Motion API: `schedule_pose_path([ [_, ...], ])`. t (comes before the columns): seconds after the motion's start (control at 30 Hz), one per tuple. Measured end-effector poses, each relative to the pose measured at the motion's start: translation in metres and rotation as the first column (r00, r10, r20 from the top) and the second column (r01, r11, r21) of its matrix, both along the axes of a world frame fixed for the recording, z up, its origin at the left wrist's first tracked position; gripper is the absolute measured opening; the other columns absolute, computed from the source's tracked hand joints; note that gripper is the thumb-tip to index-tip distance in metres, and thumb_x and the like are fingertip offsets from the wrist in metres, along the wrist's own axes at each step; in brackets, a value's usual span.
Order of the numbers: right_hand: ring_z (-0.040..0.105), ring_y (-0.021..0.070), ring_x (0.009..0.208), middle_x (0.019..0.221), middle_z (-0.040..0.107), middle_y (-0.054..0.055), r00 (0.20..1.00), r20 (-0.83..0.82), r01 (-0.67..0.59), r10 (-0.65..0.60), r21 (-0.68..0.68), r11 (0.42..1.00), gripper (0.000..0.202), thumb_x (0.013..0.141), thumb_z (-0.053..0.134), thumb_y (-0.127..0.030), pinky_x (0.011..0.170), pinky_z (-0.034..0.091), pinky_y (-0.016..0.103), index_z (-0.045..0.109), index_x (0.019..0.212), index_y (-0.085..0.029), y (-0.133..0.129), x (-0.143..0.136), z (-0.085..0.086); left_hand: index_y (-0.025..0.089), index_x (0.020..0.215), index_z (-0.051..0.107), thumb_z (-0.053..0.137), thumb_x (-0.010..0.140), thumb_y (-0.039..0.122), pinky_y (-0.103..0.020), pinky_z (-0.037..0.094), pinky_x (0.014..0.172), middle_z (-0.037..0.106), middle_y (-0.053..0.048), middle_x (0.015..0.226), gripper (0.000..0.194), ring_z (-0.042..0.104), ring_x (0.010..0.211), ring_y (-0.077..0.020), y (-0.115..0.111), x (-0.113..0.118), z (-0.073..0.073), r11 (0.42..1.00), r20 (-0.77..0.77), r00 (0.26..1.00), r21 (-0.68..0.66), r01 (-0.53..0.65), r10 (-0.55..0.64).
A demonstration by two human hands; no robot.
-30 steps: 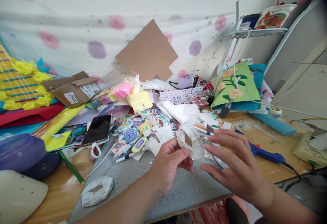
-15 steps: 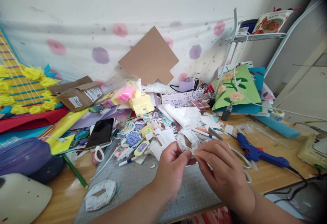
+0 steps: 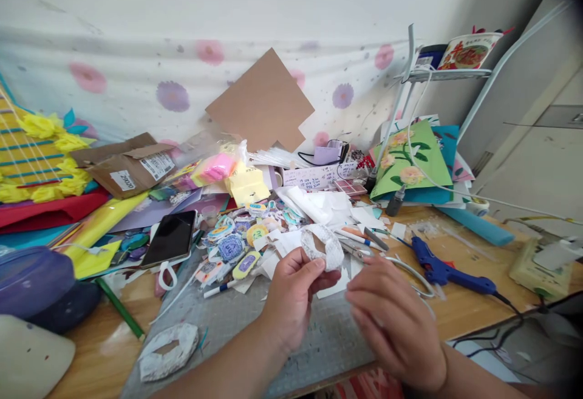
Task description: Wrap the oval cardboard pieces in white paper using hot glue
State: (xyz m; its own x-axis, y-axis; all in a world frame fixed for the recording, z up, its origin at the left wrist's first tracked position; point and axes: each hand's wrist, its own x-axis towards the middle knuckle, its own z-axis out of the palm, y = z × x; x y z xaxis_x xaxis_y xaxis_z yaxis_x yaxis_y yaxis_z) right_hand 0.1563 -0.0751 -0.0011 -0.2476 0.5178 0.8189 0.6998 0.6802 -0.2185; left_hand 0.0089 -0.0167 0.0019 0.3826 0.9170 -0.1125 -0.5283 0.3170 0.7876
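My left hand point(image 3: 296, 296) pinches a white, papery ring point(image 3: 336, 254) by its lower edge, thumb in front, holding it up above the grey cutting mat point(image 3: 319, 341). The ring has a wide hole and a rough, crumpled-looking surface. To its right, apart from the ring, is my right hand point(image 3: 394, 320), its fingers curled together and slightly blurred; whatever is in its fingertips, if anything, cannot be made out. A second flat white ring with an angular brown opening point(image 3: 184, 353) lies at the mat's lower left.
Paper cutouts point(image 3: 232, 246) and white paper scraps point(image 3: 319, 204) are heaped behind my hands. A blue glue gun point(image 3: 449, 271) with a cord lies at right. At left are a phone point(image 3: 169, 238) and a green pencil point(image 3: 119, 309). A white shelf rack point(image 3: 449, 75) stands back right.
My right hand has come off the white ring and moved away to its right. The ring, now in my left hand alone, has turned and shifted slightly left. The view has shifted a little.
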Motion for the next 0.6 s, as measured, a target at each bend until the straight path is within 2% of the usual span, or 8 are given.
schedule_pose_path([
  [0.07,0.057,0.0169,0.072,0.075,0.062,0.003,0.955,-0.283,0.013,-0.085,-0.246,0.969,0.010,0.085,0.053,-0.018,0.069,0.046,0.032,0.062,0.080,-0.018,0.005,0.006,0.002,0.013,0.068,0.062,0.070,0.071,0.019,-0.030,0.052,0.068,0.067,-0.002,0.069,0.010,0.064,0.066,-0.0155,0.000,0.000,-0.001,0.999,-0.011,1.000,0.030,0.022,-0.021],
  [0.1,0.055,0.0158,0.066,0.069,0.059,0.002,0.912,-0.382,-0.007,-0.147,-0.374,0.927,0.016,0.087,0.052,-0.025,0.061,0.044,0.029,0.060,0.074,-0.018,0.009,0.009,0.004,0.013,0.070,0.063,0.070,0.072,0.019,-0.031,0.052,0.069,0.068,-0.002,0.072,0.009,0.064,0.067,-0.0154,0.000,0.000,-0.002,0.998,-0.021,0.999,0.050,0.039,-0.038],
  [0.13,0.053,0.0150,0.062,0.064,0.057,0.001,0.877,-0.439,-0.044,-0.196,-0.478,0.877,0.025,0.088,0.050,-0.032,0.056,0.042,0.027,0.059,0.069,-0.019,0.013,0.011,0.004,0.013,0.073,0.065,0.070,0.072,0.019,-0.031,0.052,0.070,0.068,-0.003,0.075,0.008,0.063,0.069,-0.0153,-0.001,0.000,-0.002,0.996,-0.032,0.998,0.069,0.060,-0.057],
  [0.2,0.050,0.0135,0.054,0.056,0.055,0.000,0.857,-0.472,-0.138,-0.208,-0.599,0.789,0.037,0.087,0.049,-0.043,0.051,0.040,0.025,0.056,0.061,-0.018,0.020,0.013,0.005,0.013,0.074,0.066,0.069,0.073,0.020,-0.031,0.052,0.070,0.068,-0.003,0.075,0.008,0.063,0.070,-0.0149,-0.001,0.000,-0.004,0.991,-0.061,0.994,0.093,0.094,-0.089],
  [0.3,0.045,0.0117,0.049,0.051,0.050,-0.003,0.842,-0.505,-0.242,-0.192,-0.671,0.701,0.038,0.079,0.058,-0.048,0.047,0.038,0.024,0.052,0.056,-0.018,0.027,0.012,0.002,0.014,0.070,0.066,0.070,0.074,0.021,-0.029,0.052,0.070,0.067,-0.001,0.072,0.009,0.062,0.070,-0.0141,-0.001,0.000,-0.006,0.986,-0.086,0.990,0.116,0.124,-0.114],
  [0.37,0.042,0.0105,0.048,0.050,0.046,-0.005,0.820,-0.529,-0.273,-0.219,-0.698,0.662,0.035,0.074,0.064,-0.047,0.046,0.035,0.023,0.050,0.057,-0.019,0.028,0.011,-0.001,0.014,0.069,0.066,0.071,0.073,0.022,-0.029,0.052,0.070,0.068,-0.002,0.073,0.010,0.062,0.070,-0.0143,0.000,0.000,-0.007,0.982,-0.104,0.987,0.128,0.139,-0.126],
  [0.47,0.038,0.0091,0.047,0.050,0.043,-0.007,0.795,-0.548,-0.286,-0.261,-0.718,0.635,0.034,0.072,0.065,-0.045,0.045,0.033,0.022,0.047,0.058,-0.019,0.029,0.010,-0.005,0.014,0.074,0.066,0.071,0.073,0.027,-0.030,0.052,0.072,0.069,-0.003,0.076,0.014,0.063,0.072,-0.0151,0.001,0.000,-0.008,0.980,-0.120,0.983,0.126,0.155,-0.140],
  [0.6,0.037,0.0090,0.048,0.051,0.042,-0.007,0.784,-0.551,-0.280,-0.285,-0.724,0.630,0.033,0.070,0.068,-0.040,0.045,0.031,0.022,0.047,0.056,-0.020,0.029,0.009,-0.006,0.014,0.082,0.066,0.070,0.075,0.033,-0.029,0.052,0.072,0.068,-0.004,0.082,0.020,0.062,0.073,-0.0138,0.002,0.000,-0.008,0.976,-0.104,0.983,0.140,0.168,-0.154],
])
